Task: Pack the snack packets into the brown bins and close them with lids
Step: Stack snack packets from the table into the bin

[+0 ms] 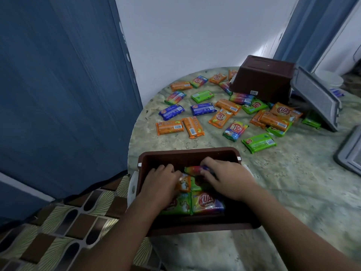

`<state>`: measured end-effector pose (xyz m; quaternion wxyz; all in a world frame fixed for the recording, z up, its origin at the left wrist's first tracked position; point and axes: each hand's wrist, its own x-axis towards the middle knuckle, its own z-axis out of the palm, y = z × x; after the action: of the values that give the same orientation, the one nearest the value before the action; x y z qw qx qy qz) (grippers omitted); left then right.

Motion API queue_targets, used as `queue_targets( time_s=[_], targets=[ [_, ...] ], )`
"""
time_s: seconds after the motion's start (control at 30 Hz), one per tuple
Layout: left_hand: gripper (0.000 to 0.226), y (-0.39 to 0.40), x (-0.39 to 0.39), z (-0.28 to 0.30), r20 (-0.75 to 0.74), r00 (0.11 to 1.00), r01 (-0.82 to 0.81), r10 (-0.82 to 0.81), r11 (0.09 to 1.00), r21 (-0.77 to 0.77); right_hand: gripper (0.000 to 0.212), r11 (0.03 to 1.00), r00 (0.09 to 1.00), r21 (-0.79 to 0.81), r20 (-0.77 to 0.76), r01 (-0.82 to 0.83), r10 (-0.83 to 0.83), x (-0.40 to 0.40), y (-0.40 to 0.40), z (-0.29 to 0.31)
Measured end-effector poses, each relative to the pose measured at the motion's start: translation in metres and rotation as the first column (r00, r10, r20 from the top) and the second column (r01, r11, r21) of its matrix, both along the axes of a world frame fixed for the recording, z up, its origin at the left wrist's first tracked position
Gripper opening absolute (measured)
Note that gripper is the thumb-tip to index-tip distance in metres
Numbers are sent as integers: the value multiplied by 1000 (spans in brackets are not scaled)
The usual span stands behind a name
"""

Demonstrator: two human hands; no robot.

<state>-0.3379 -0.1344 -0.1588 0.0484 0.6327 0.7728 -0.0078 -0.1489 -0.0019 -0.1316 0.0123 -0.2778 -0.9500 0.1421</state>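
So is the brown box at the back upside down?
Yes, the far brown bin is tipped over: its flat bottom with the sticker faces up.

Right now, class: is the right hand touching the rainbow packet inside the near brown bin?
Touching. The head view shows the right hand with fingers curled over the rainbow packet inside the near brown bin.

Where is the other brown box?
The other brown bin lies tipped over at the table's far right, resting on packets, beside a leaning grey lid.

Dim, bluish, even indoor light; soft shadows, slight softness, strong wide-angle bending at edges.
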Motion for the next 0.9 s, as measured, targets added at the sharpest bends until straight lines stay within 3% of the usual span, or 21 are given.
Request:
queue_targets(
  time_s=[0.1,0.2,0.43,0.63,0.9],
  targets=[
    [47,1,1,2,-25,1000,-1,1,1000,-12,16,982,985,-161,-120,102,-122,1,1,5],
    [44,2,0,3,-46,999,11,-12,1000,-17,16,957,977,-260,-132,129,-167,2,2,9],
    [40,1,2,1,-36,999,6,-6,1000,-10,19,991,994,-86,29,104,-102,-7,4,5],
    [43,-1,3,1,-1,1000,7,-7,1000,7,78,1000,967,16,253,10,-14,-7,1,2],
    [44,-2,3,0,28,998,49,-50,998,31,61,992,948,121,319,-32,-8,-11,1,-1]
  ],
)
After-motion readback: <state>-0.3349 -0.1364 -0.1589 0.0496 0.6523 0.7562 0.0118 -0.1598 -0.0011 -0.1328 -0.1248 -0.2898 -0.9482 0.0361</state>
